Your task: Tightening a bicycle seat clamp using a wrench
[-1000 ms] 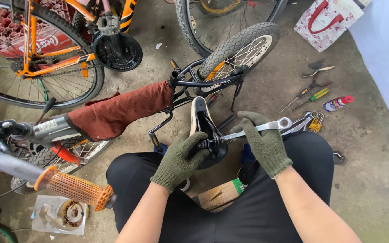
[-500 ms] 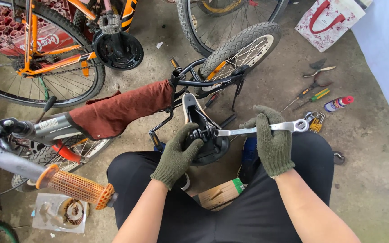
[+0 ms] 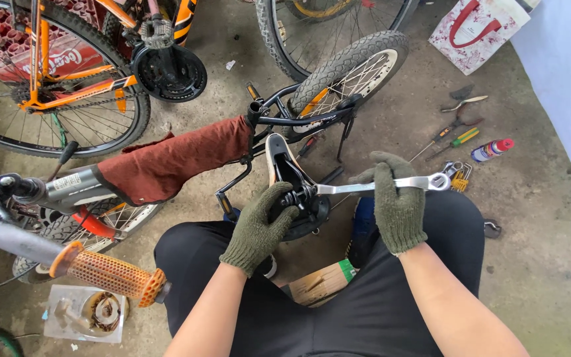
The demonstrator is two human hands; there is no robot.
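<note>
I sit with a small bicycle lying in front of my knees. Its black saddle (image 3: 280, 165) is turned up, underside towards me. My left hand (image 3: 259, 227), in an olive knit glove, grips the clamp under the saddle. My right hand (image 3: 396, 201), gloved the same, is wrapped around a silver ring spanner (image 3: 378, 186) whose left end sits on the clamp nut. The spanner lies nearly level, ring end to the right. A rust-red cloth (image 3: 166, 162) is draped over the bicycle frame (image 3: 285, 120).
An orange bicycle (image 3: 74, 86) stands at the upper left. A small knobbly wheel (image 3: 348, 69) is behind the saddle. Screwdrivers, pliers (image 3: 454, 125) and a spray can (image 3: 490, 150) lie on the concrete to the right. An orange handlebar grip (image 3: 104, 272) juts in at lower left.
My right hand has swung the spanner's free end upward and to the right, from a downward slant to nearly level. The left hand has stayed on the saddle clamp.
</note>
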